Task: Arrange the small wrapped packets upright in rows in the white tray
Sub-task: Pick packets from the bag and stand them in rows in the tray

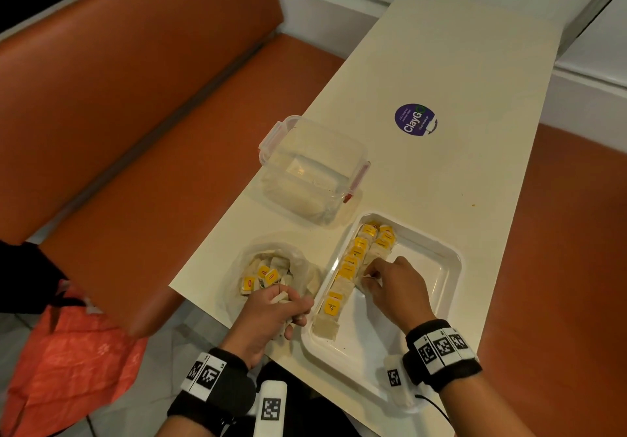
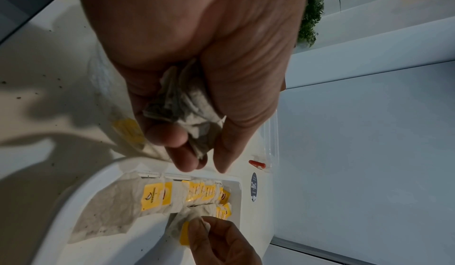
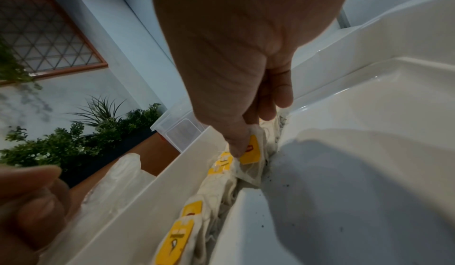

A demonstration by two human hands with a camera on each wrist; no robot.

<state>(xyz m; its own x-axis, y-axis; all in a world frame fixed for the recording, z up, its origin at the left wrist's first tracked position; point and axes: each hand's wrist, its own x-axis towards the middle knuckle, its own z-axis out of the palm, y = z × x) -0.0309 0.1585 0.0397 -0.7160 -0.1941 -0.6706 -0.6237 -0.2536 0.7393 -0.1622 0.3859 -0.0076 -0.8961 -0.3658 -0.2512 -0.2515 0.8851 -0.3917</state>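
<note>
A white tray point(image 1: 441, 274) lies on the cream table, with a long row of pale packets with yellow tags point(image 1: 349, 267) along its left wall and a shorter second row point(image 1: 383, 240) beside it. My right hand point(image 1: 369, 275) pinches one packet point(image 3: 251, 152) at the near end of the second row. Left of the tray, my left hand point(image 1: 288, 304) grips a bunch of packets point(image 2: 187, 109) in its curled fingers, just above the tray's left rim. A clear plastic bag point(image 1: 268, 274) with several loose packets lies beyond that hand.
A clear lidded box point(image 1: 312, 172) with red clips stands behind the bag and tray. A round purple sticker point(image 1: 415, 119) marks the table farther back. Orange bench seats flank the table, and an orange bag point(image 1: 71, 368) lies on the floor at left.
</note>
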